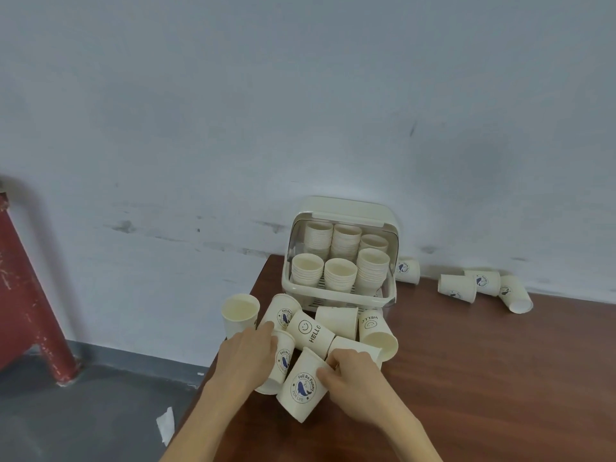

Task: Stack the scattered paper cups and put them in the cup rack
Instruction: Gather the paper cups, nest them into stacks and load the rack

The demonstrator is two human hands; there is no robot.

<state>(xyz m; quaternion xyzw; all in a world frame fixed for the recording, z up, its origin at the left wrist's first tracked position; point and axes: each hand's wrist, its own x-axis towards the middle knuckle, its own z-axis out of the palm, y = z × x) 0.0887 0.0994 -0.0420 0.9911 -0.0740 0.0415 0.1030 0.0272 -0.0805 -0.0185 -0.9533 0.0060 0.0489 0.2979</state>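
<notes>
- Several loose paper cups (310, 331) lie tumbled at the table (500, 378) edge, just before the cup rack (340, 255).
- My right hand (355, 371) pinches the whale-print cup (301, 385); my left hand (248, 351) rests flat on its neighbour (281, 360).
- Handling: light, thin-walled, crushable. Grip gently at the rim.
- More cups (456, 288) lie well right.

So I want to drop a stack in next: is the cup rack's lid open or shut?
Open. The cup rack has its lid flipped up and back, leaving the stacks of cups inside exposed.
</notes>
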